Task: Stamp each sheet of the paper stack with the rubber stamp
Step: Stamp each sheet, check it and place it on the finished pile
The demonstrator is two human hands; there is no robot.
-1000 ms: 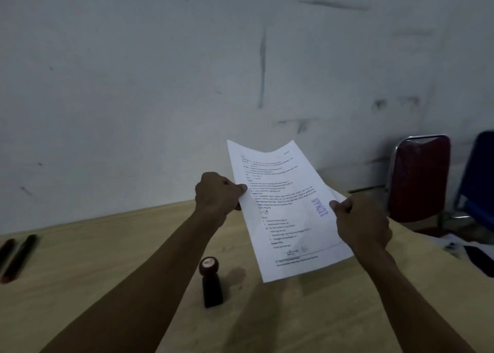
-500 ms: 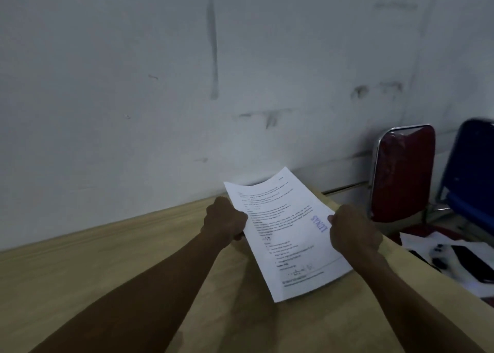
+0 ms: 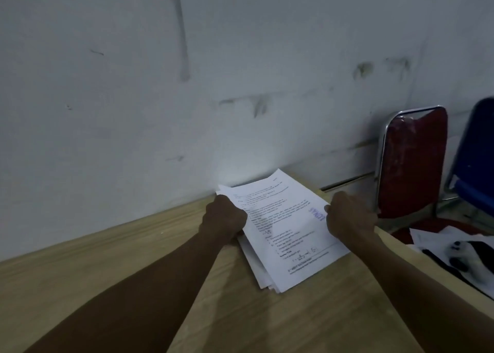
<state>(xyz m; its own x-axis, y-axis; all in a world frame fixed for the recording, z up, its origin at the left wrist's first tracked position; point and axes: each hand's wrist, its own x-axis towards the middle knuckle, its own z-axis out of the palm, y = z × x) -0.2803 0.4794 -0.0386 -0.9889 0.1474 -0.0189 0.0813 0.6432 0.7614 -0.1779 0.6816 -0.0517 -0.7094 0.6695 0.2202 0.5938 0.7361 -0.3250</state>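
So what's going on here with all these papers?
A person holds a white printed sheet bearing a blue stamp mark, left hand on its left edge and right hand on its right edge, over a loose pile of white sheets on the light wooden table. The rubber stamp is out of view.

Showing two bare forearms, no sleeve reaching into view on either. Wearing no glove, ring, watch or bracelet on the left hand (image 3: pixel 224 219) or the right hand (image 3: pixel 348 216). Fingernails staying hidden.
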